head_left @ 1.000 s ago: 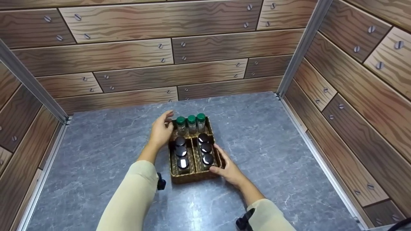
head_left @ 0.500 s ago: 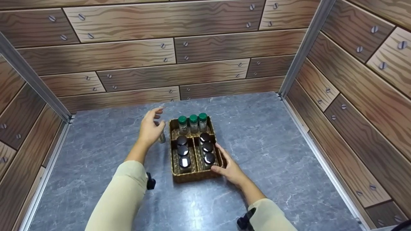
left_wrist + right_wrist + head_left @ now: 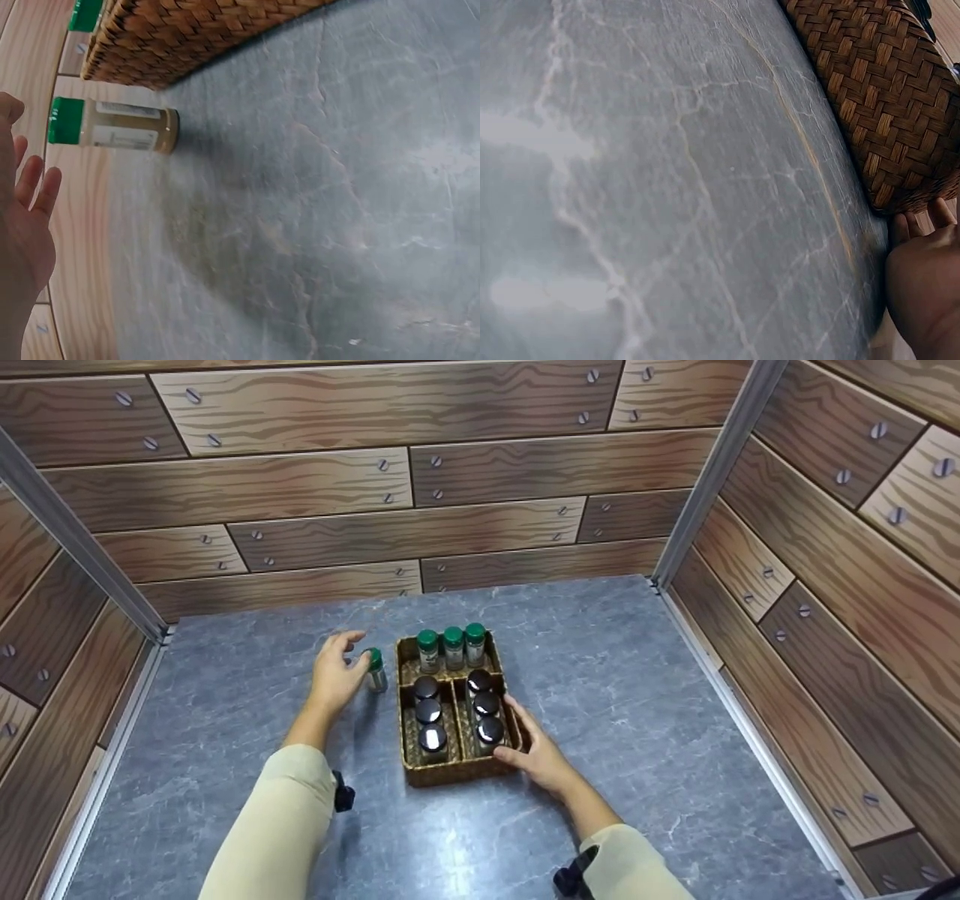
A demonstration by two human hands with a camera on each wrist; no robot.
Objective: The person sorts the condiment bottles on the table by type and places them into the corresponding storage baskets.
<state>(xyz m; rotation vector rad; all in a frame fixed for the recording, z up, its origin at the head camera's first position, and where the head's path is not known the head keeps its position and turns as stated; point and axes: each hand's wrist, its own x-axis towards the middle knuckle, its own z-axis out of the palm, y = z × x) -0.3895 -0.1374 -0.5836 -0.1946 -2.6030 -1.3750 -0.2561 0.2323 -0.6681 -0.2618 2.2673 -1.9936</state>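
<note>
A green-capped spice jar (image 3: 376, 671) stands upright on the grey tabletop, left of the woven basket (image 3: 461, 772). My left hand (image 3: 335, 671) is just left of this jar, fingers loosely bent and thumb near the cap. In the left wrist view a gap separates the hand (image 3: 30, 225) from the jar (image 3: 112, 125). My right hand (image 3: 536, 757) holds the basket's near right corner, thumb at the front rim and fingers along the side. The right wrist view has the hand (image 3: 926, 277) against the woven wall (image 3: 889, 97); part of it is cut off.
The basket's back compartment has three green-capped jars (image 3: 453, 649). Its two front compartments hold black-lidded jars, one row on the left (image 3: 428, 711) and one on the right (image 3: 487, 703). Wood-patterned walls (image 3: 300, 480) enclose the tabletop (image 3: 637, 720) at the back and sides.
From the basket's left rim my left hand has moved left and drawn back from the green-capped jar, whose cap now shows. The right hand stays at the basket's corner.
</note>
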